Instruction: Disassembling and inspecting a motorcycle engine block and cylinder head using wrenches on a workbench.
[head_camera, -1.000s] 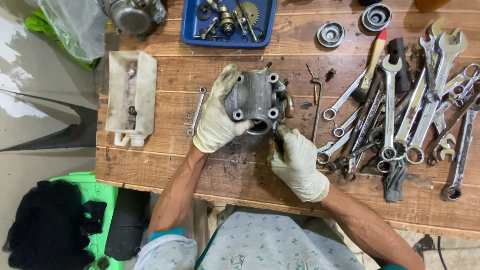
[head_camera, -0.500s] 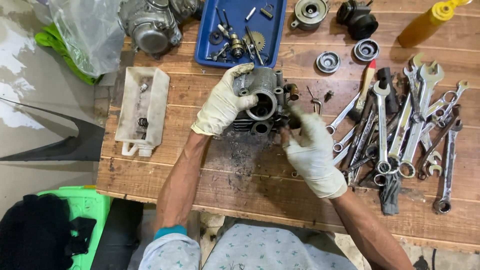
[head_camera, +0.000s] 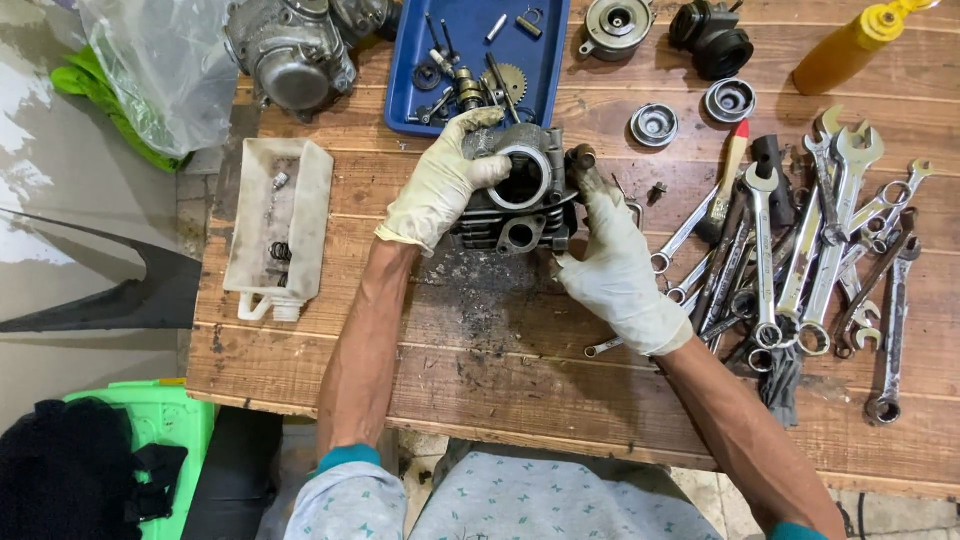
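Cylinder block (head_camera: 520, 195) | bore facing up at cam | long axis vertical | both hands gripped on it, L (head_camera: 440, 185) / R (head_camera: 610, 260)

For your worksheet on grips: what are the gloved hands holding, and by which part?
Both hold the grey finned engine cylinder: left hand on its left side, right hand on its right side.
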